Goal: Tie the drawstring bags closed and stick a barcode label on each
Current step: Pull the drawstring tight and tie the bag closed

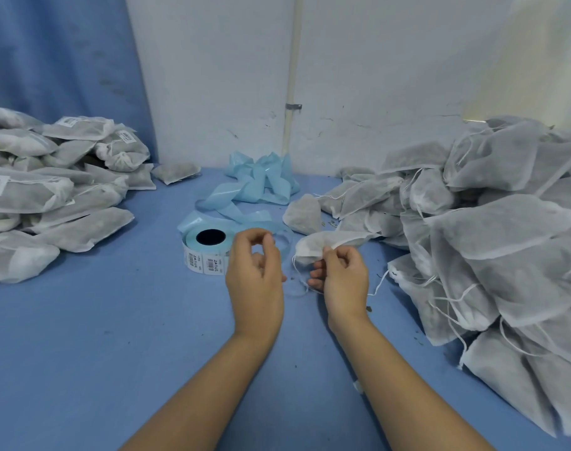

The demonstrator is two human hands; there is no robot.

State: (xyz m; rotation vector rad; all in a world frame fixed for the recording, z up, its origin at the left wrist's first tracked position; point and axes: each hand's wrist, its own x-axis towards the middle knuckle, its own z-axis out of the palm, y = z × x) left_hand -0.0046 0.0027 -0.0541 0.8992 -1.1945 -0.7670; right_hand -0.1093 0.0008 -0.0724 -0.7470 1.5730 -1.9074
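We observe the left grip (pixel 255 268) and right grip (pixel 341 278) raised side by side over the middle of the blue surface (pixel 115 336), close together but not touching.

The right grip is closed. Its thumb and curled fingers pinch the white mouth end of one bag (pixel 329 240). The bag runs up and to the right from that grip, its far end lying towards the untied pile (pixel 489 222). We cannot tell whether it rests on the surface or hangs just above it.

The left grip has its fingers curled, with the thumb and forefinger tips brought near each other to form a ring. A thin white string (pixel 297 289) loops between and below the two grips. It is blurred, so we cannot tell whether the left grip pinches it or holds nothing.

The roll (pixel 206 252) of barcode labels stands on the surface just beyond the left grip and is partly hidden by it. Printed labels face us on its side. Its blue backing strip (pixel 255 183) trails away to a loose heap near the wall.

The labelled pile (pixel 50 190) lies at the far left, well apart from both grips. The untied pile fills the right side, with loose strings hanging from several of its bags.
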